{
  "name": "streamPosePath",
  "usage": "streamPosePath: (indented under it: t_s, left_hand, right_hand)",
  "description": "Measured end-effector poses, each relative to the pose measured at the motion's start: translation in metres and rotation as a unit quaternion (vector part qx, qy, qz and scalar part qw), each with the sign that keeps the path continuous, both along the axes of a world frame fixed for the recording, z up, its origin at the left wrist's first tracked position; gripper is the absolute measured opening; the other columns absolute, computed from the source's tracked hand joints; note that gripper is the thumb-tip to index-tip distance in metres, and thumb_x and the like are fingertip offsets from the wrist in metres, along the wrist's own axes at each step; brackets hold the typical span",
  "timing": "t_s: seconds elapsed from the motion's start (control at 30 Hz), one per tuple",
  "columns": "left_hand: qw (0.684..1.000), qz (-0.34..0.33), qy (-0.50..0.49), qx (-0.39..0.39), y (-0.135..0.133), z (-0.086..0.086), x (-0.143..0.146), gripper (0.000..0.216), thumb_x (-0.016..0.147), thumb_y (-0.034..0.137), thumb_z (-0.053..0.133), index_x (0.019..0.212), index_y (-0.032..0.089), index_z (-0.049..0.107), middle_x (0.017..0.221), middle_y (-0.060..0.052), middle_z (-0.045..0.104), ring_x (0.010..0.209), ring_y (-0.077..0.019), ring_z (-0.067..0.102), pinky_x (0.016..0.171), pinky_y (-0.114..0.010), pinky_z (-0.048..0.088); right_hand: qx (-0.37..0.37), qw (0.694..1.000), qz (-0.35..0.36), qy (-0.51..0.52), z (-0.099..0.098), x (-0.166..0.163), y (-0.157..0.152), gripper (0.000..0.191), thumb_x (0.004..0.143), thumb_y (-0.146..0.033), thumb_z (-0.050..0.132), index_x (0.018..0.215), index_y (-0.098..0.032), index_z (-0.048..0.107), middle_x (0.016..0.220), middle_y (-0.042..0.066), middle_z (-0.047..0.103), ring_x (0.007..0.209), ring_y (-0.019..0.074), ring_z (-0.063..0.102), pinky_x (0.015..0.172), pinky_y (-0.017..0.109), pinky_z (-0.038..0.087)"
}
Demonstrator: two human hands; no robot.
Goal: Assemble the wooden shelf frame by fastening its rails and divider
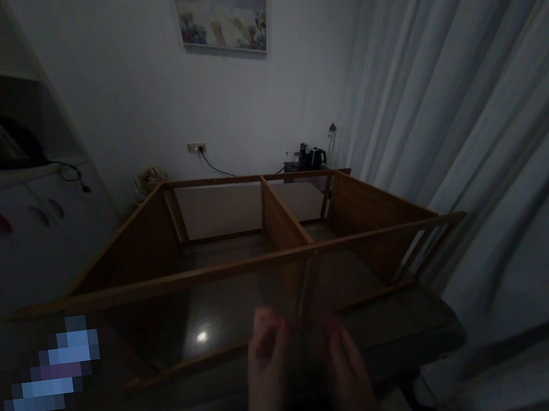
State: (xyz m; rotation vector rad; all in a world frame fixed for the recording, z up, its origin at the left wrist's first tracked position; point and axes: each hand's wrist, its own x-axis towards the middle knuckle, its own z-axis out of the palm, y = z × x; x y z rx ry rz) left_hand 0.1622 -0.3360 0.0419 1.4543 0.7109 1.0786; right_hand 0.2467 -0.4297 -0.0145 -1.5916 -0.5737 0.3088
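Observation:
A wooden cabinet frame [242, 269] lies on a dark table, open side up, with a middle divider [281, 221] splitting it in two. Both my hands are low at the centre, at the near end of the divider where a thin upright strip [307, 288] meets the front rail. My left hand [266, 360] has its fingers curled in a pinch near the foot of that strip. My right hand [340, 357] is beside it, fingers curled too. The room is dim, and I cannot make out what the fingers hold.
The dark glossy table [419, 328] ends close on the right, by grey curtains [486, 139]. White cupboards [20, 216] stand at the left. A kettle [313, 157] sits at the far wall, by a socket with a cable [196, 148]. A picture [223, 12] hangs above.

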Motion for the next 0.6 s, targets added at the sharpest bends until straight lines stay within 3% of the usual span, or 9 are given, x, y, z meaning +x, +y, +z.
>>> streamPosePath:
  t_s: [0.2, 0.43, 0.6]
  left_hand:
    - [0.998, -0.012, 0.027, 0.05, -0.005, 0.0, 0.002, 0.046, 0.071, 0.068, 0.065, 0.062, 0.023, 0.074, 0.091, -0.008, 0.053, 0.088, -0.0241, 0.052, 0.081, -0.034, 0.049]
    - [0.997, -0.066, -0.009, 0.024, -0.014, -0.003, 0.014, 0.047, 0.073, 0.066, 0.064, 0.061, 0.022, 0.073, 0.086, -0.007, 0.053, 0.081, -0.0217, 0.053, 0.069, -0.029, 0.05]
    - [0.993, -0.075, -0.031, 0.082, -0.016, -0.019, 0.019, 0.035, 0.082, 0.052, 0.063, 0.067, 0.022, 0.074, 0.086, -0.006, 0.053, 0.082, -0.0195, 0.056, 0.071, -0.028, 0.051]
  right_hand:
    - [-0.009, 1.0, -0.003, 0.024, -0.005, -0.024, 0.003, 0.047, 0.09, -0.061, 0.047, 0.115, -0.026, 0.066, 0.119, 0.006, 0.067, 0.112, 0.0228, 0.062, 0.089, 0.03, 0.053]
    - [0.053, 0.994, -0.047, 0.087, 0.004, -0.031, 0.008, 0.054, 0.081, -0.068, 0.055, 0.107, -0.023, 0.069, 0.107, 0.008, 0.072, 0.097, 0.0238, 0.069, 0.08, 0.03, 0.057]
    - [0.058, 0.991, -0.071, 0.099, 0.005, -0.021, 0.005, 0.05, 0.079, -0.066, 0.06, 0.098, -0.02, 0.07, 0.099, 0.009, 0.073, 0.091, 0.0227, 0.07, 0.073, 0.027, 0.057]
